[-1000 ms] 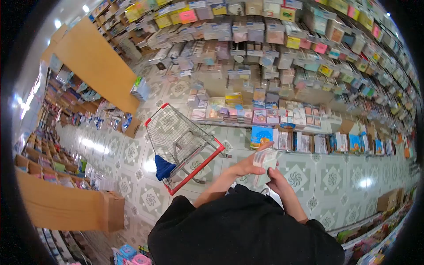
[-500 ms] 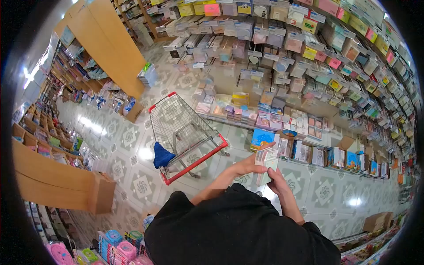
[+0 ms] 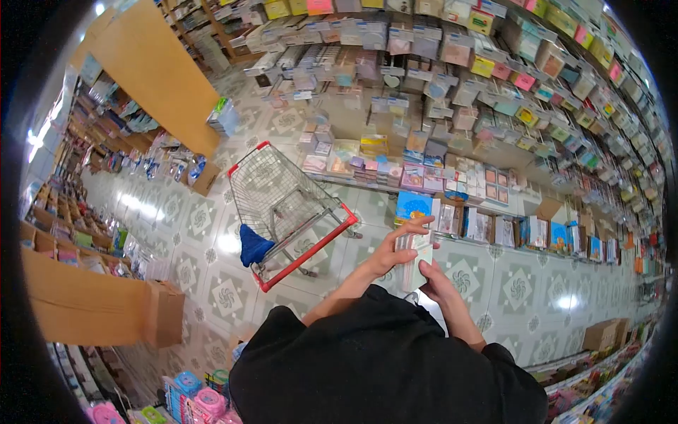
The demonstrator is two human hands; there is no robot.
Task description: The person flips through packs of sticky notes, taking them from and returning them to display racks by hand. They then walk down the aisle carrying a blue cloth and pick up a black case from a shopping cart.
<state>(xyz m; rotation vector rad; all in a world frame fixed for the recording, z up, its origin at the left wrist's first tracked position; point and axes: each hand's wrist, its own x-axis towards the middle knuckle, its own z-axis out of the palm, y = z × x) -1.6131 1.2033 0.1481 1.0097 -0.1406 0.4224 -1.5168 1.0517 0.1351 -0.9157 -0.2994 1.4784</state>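
Stack of flat, pale packs (image 3: 415, 273) held up between both hands, before the wearer's black shirt (image 3: 381, 353) and above the tiled floor (image 3: 519, 286); print too small to read.

Far left: orange-brown panel (image 3: 85, 304), cardboard carton (image 3: 164, 314) against its end. Lower down, pink and blue goods (image 3: 187, 385) crowd the view's bottom edge.

Next, blue cloth (image 3: 254, 246) bunched at the near left side of a wire shopping cart (image 3: 282, 194); red handle bar (image 3: 311, 254) slants up to the right, well apart from the hands.

Left hand (image 3: 385, 256): on the stack's left side, fingers a little spread, one stretched across above its top edge, lower digits closed on the packs. Blue box (image 3: 413, 205) with an orange figure shows just beyond.

Right hand (image 3: 439, 281): thumb laid on the near face, fingertips showing at the right edge; stack pinched between.

Right of that, upright boxes (image 3: 505, 232) line the shelf foot, hanging packs (image 3: 522, 81) in rows above. Lower right, open-looking carton (image 3: 604, 336) by another shelf.
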